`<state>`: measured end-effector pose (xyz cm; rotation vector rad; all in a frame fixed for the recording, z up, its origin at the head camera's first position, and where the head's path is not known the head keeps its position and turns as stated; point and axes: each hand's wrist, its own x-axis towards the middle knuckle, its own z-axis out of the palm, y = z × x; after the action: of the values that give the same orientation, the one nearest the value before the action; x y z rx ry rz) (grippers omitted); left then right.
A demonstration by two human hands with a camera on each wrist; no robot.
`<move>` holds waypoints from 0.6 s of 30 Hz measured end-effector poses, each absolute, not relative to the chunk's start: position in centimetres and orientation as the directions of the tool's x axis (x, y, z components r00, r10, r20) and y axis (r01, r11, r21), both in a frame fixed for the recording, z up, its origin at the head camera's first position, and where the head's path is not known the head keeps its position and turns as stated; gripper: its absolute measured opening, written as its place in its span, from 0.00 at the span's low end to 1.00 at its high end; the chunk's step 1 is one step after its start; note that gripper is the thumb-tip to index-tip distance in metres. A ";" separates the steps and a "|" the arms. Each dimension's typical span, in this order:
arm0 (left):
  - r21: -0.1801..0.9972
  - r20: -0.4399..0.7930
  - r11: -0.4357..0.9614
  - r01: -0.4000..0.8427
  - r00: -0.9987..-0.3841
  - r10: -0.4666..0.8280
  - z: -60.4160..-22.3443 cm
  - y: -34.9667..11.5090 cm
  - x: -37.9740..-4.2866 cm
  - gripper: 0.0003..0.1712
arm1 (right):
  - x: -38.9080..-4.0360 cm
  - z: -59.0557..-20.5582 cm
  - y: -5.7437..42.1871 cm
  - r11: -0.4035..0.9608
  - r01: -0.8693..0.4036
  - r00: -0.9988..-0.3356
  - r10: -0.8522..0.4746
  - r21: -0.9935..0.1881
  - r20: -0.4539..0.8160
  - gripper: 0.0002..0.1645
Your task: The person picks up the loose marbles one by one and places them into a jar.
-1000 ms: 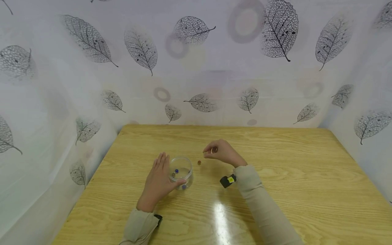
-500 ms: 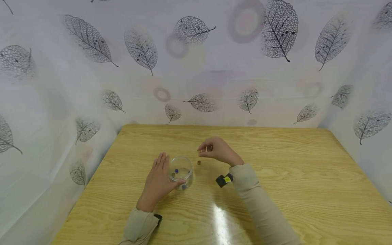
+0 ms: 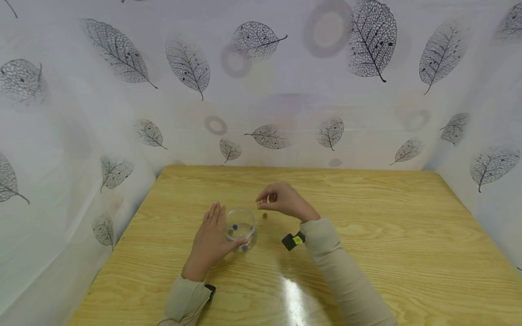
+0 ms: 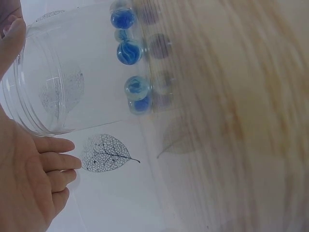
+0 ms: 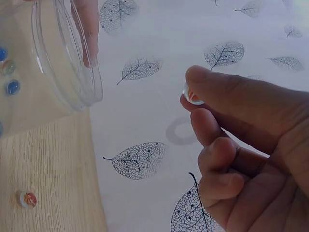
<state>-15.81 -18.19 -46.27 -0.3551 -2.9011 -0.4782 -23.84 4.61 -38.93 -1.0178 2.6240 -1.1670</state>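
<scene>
A clear, round, open-topped jar (image 3: 253,239) stands on the table. Blue marbles (image 4: 129,51) and pale swirled ones lie on its bottom. My left hand (image 3: 210,242) rests against the jar's left side, fingers straight, thumb stretched along the near side by the rim. Between thumb and fingertips, my right hand (image 3: 287,202) pinches a clear marble (image 5: 194,96) with an orange swirl, held above the table just right of and beyond the jar. Below that hand, a loose marble with a red-orange swirl (image 3: 265,216) lies on the wood, apart from the jar.
The wooden table (image 3: 387,235) reaches back to a white curtain (image 3: 285,104) printed with dark leaves, which also hangs along both sides. A small black wrist device with a yellow mark (image 3: 292,241) sits by my right sleeve.
My right hand has moved left toward the jar, carrying the pinched marble. The left hand, the jar and the loose marble have stayed in place.
</scene>
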 end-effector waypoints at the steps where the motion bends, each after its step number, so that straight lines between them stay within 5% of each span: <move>1: 0.291 0.215 0.920 0.263 -0.955 0.205 -46.3 -18.2 -15.8 0.65 | -23.8 -38.9 4.5 0.481 -0.543 -0.769 -0.614 -0.688 0.178 0.09; 18: 0.280 0.229 0.920 0.276 -0.949 0.216 -46.6 -18.4 -16.0 0.66 | -23.5 -39.0 2.9 0.407 -0.541 -0.724 -0.670 -0.736 0.162 0.09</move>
<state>-15.97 -18.35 -46.55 -0.3734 -2.8865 -0.4617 -23.53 2.94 -39.04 -1.0853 2.4986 -1.2151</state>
